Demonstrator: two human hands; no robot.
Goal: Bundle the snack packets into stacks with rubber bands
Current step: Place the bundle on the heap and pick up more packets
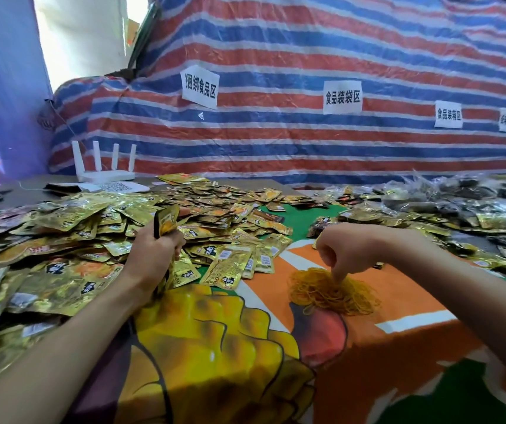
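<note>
A large heap of gold foil snack packets (71,228) covers the left and middle of the table. My left hand (153,255) grips an upright stack of packets (166,223) on edge, just in front of that heap. A loose pile of yellow rubber bands (331,290) lies on the orange part of the tablecloth. My right hand (342,247) hangs over this pile with its fingertips pinched down into the bands. Whether a band is caught between the fingers is hidden.
Dark and clear-wrapped packets (459,203) pile up at the far right. A white router (104,169) with several antennas stands at the back left beside a QR-code sheet (117,187). A striped tarp (306,133) with paper labels rises behind the table. The printed tablecloth (230,347) drapes over the near edge.
</note>
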